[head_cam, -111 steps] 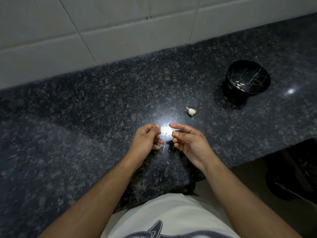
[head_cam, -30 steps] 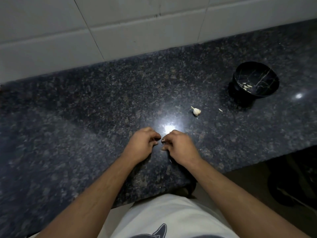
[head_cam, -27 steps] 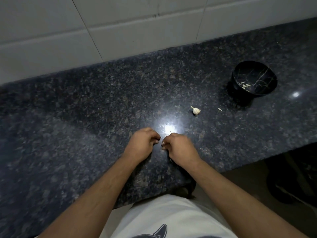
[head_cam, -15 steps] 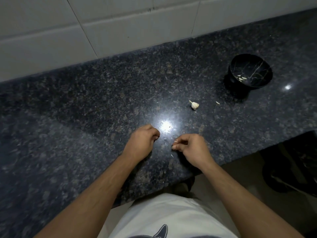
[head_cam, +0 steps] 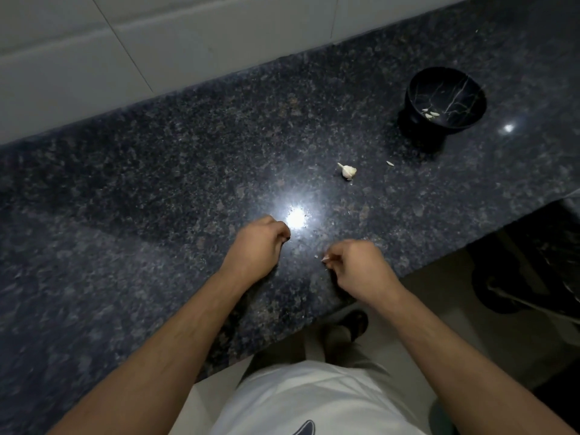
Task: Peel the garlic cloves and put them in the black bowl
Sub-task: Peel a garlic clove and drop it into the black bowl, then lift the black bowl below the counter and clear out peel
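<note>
The hands have been drawn apart. A small pale sliver is pinched in the right hand (head_cam: 357, 268); the left hand (head_cam: 255, 246) is curled, contents hidden. Peeled cloves sit in the black veined bowl (head_cam: 445, 98) far right; a white garlic piece (head_cam: 347, 171) waits on the dark speckled desk (head_cam: 157, 183).

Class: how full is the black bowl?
Nearly empty: the black bowl stands upright with only a few peeled cloves inside.

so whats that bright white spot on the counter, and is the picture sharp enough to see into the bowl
Head view: the spot is lamp glare on the polished granite counter, beside the left hand; a smaller glint lies by the black bowl. The scene is dim, yet pale cloves show inside the bowl.
</note>
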